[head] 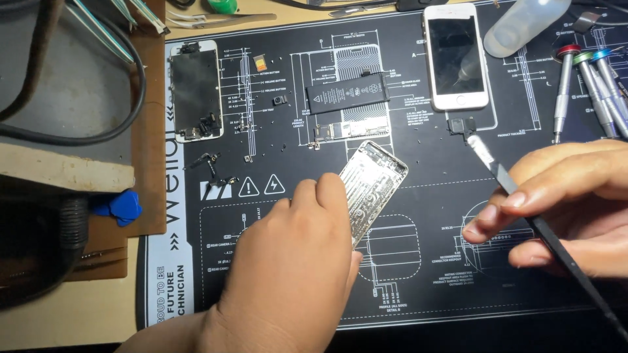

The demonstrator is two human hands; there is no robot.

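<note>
Two hands work near the repair mat's (418, 163) front edge: left hand (294, 261) curls closed around a bare metal phone housing (374, 183), right hand (562, 209) pinches a black spudger (523, 206).

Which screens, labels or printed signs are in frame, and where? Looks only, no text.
White phone: top right of mat, upright rectangle, dark glossy screen, off.
Detached screen panel: top left, white frame, black face.
Battery: top centre, black rectangle with white label print.
Warning triangles: white outlines on the black mat, beside the left hand.
</note>
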